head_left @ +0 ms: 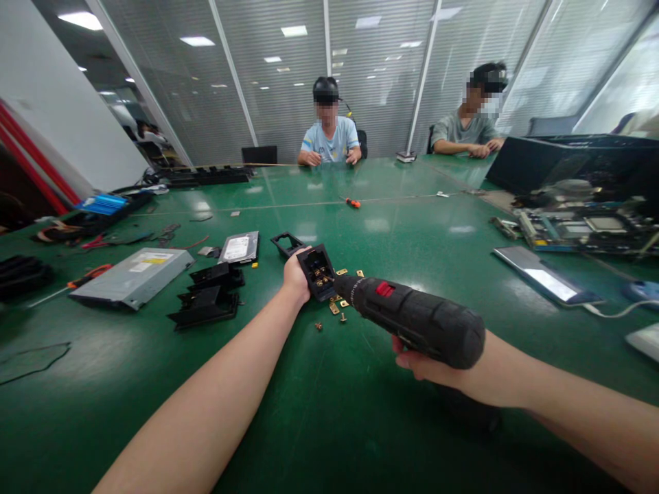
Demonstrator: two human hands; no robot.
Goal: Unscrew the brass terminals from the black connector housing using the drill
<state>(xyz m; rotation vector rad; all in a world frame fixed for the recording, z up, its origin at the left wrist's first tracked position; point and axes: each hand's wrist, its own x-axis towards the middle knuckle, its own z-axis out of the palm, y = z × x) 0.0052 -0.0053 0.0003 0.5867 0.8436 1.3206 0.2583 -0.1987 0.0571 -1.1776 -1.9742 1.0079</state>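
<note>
My left hand point(295, 278) grips a small black plastic socket block point(319, 270) with brass contacts inside, tilted up off the green table point(329, 425). My right hand point(430, 362) holds a black electric screwdriver point(412, 317) with a red switch. Its tip points left into the block's open face. Several small brass screws and contact pieces point(337, 305) lie scattered on the table just under the block.
Black plastic brackets point(209, 298), a hard drive point(239, 248), a grey optical drive point(134, 276) and a black frame point(286, 242) lie at left. A motherboard point(581, 230) and phone point(546, 276) lie at right. An orange screwdriver point(353, 202) lies mid-table. Two people sit at the far side.
</note>
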